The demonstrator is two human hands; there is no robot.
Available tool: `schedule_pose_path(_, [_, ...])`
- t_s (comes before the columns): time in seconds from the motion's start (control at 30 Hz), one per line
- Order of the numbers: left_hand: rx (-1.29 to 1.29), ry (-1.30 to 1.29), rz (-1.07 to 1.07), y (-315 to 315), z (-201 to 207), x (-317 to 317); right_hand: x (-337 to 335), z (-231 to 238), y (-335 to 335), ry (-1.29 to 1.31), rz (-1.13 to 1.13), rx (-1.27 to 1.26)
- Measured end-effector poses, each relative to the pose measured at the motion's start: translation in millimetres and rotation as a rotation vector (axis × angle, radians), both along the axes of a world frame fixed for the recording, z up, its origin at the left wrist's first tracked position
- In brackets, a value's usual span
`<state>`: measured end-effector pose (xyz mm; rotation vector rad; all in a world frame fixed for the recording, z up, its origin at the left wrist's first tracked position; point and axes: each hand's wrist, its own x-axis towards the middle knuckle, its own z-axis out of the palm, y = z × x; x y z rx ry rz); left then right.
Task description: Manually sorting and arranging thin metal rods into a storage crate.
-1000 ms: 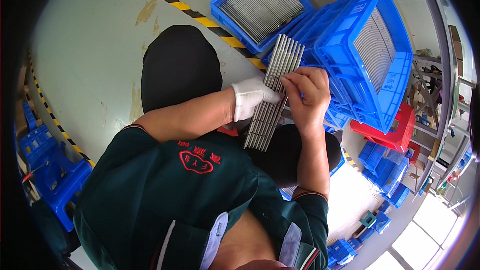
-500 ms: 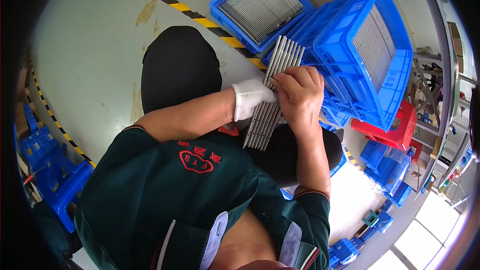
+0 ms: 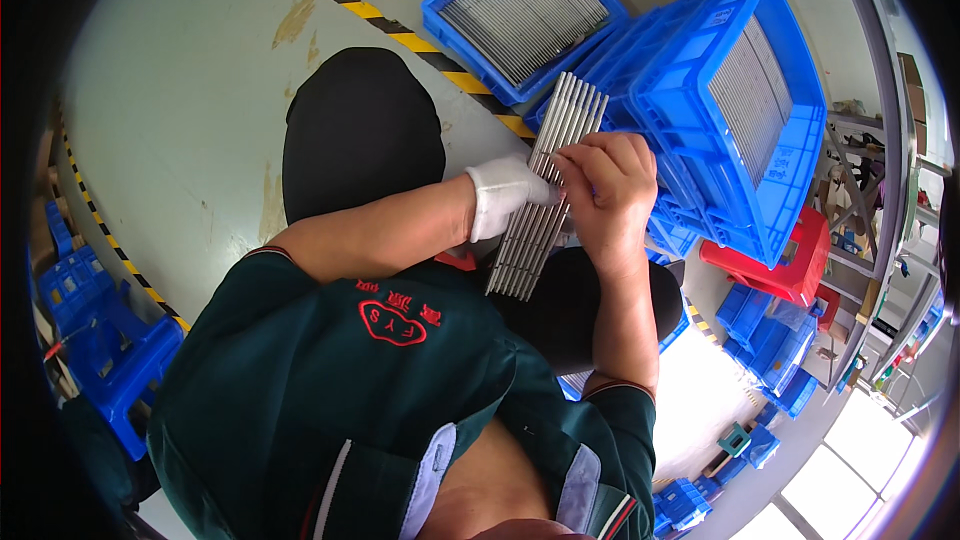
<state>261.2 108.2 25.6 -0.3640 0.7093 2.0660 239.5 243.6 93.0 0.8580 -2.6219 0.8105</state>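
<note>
A row of thin, silvery metal rods (image 3: 526, 252) lies slanted across my lap, side by side, with their far ends near the blue crates. My left hand (image 3: 500, 200), in a white glove, is closed around the rods at their middle. Over the same stretch of rods is my bare right hand (image 3: 612, 183), its fingers bent and drawn together in a pinch close to the rods' upper face. Whatever sits between those fingertips is too small or hidden to make out. Part of the left hand's fingers is covered by the rods.
A blue crate of metal rods (image 3: 437, 22) stands ahead. To the right, another blue crate (image 3: 690, 130), also holding rods, rests tilted beside a red stool (image 3: 775, 270). Yellow-black tape (image 3: 360, 10) crosses the floor. A blue stool (image 3: 140, 375) stands at the left.
My right hand has shifted slightly to the right, its fingers moving a little over the rods. The left hand and the rods stay nearly in place.
</note>
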Motion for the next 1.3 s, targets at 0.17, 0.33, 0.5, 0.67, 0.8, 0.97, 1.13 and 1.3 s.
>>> schedule_pose_path(0.17, [0.035,-0.106,0.006,0,-6,0,1,6,-10,0.123,0.033,0.112])
schedule_pose_path(0.33, [0.036,-0.023,0.024,-2,3,-1,-1,-1,-2,0.087,0.023,0.085])
schedule_pose_path(0.5, [0.052,0.015,-0.022,-1,-1,0,1,-2,-6,0.093,0.042,0.126])
schedule_pose_path(0.67, [0.050,0.008,0.003,-2,-1,0,1,5,0,0.055,0.017,-0.017])
schedule_pose_path(0.8, [0.039,0.053,-0.004,-3,-1,0,0,-3,1,-0.029,0.025,-0.059])
schedule_pose_path(0.97, [0.002,-0.021,0.014,-1,1,-1,2,5,-3,0.040,0.026,0.051])
schedule_pose_path(1.13, [0.111,-0.095,-0.006,2,-26,1,5,7,-11,0.136,0.049,0.178])
schedule_pose_path(1.3, [0.032,-0.020,-0.012,4,-19,0,5,-7,-7,0.081,0.032,0.110])
